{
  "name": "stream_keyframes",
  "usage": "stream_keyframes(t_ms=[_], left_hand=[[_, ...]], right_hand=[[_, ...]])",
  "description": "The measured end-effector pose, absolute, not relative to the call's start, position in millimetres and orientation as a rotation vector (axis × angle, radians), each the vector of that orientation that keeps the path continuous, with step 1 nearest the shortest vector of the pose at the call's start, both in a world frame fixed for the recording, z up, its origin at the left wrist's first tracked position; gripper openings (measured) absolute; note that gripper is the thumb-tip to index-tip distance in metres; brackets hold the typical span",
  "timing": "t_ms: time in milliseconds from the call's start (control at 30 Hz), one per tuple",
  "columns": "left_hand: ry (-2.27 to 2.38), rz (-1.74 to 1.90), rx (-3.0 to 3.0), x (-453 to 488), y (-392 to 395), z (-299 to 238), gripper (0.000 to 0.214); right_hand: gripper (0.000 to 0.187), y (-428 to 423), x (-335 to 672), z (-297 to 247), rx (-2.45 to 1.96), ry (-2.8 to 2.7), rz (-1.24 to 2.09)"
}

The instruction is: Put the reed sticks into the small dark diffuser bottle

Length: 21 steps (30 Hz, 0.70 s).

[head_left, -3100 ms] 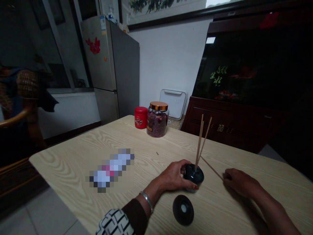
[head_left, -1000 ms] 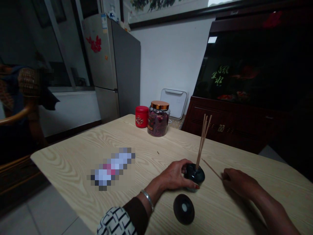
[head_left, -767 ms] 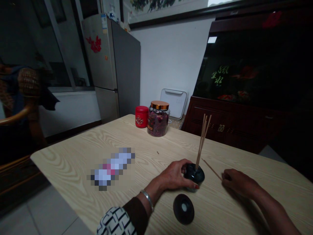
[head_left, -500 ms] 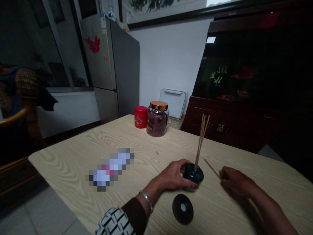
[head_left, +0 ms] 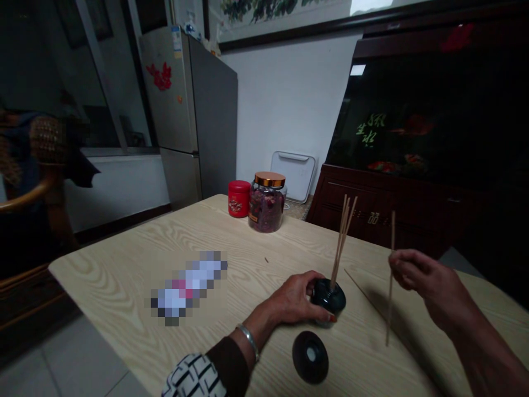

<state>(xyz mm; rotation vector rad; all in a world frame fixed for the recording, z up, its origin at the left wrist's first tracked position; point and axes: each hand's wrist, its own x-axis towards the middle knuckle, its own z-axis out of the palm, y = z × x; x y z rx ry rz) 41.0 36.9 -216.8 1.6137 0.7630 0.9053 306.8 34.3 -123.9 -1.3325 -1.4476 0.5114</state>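
Observation:
My left hand (head_left: 291, 299) is wrapped round the side of a small dark glass diffuser bottle (head_left: 332, 298) standing on the table. Several thin reed sticks (head_left: 341, 242) rise from the bottle's neck, leaning slightly right. To the right, my right hand (head_left: 413, 268) pinches a single reed stick (head_left: 389, 309) between thumb and fingers, almost upright above the tabletop and apart from the bottle. Below it, a thin line (head_left: 359, 287) runs slantwise along the table; whether it is wholly a stick or partly shadow I cannot tell. In front of the bottle lies a round dark cap (head_left: 309, 357).
A blurred-out white packet (head_left: 188, 286) lies on the wooden table (head_left: 124, 270) at left. At the far edge stand a red canister (head_left: 238, 199) and a gold-lidded jar (head_left: 266, 205) of dried flowers. Behind are a fridge (head_left: 215, 121) and a fish tank (head_left: 397, 121).
My right hand has risen and moved right, lifting a reed stick off the table and turning it nearly upright. My left hand still grips the bottle.

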Motion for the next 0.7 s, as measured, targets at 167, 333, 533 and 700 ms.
stream_keyframes(t_ms=[167, 333, 533, 700], left_hand=[[0.782, 0.899, 1.612, 41.0, 37.1, -217.8, 0.075], [0.8, 0.908, 1.644, 40.2, 36.4, -217.0, 0.075], [0.833, 0.892, 1.673, 39.2, 35.5, -215.2, 0.074], [0.839, 0.895, 1.675, 39.7, 36.9, -217.7, 0.077]], right_hand=[[0.019, 13.9, 268.2, -99.1, -1.033, -0.991, 0.654], [0.024, 4.6, 251.7, -97.9, -1.009, -0.988, 0.508], [0.029, 2.3, 242.5, -107.0, -1.15, -1.158, 0.397], [0.028, 10.8, 235.8, -121.1, -1.169, -1.365, 0.501]])
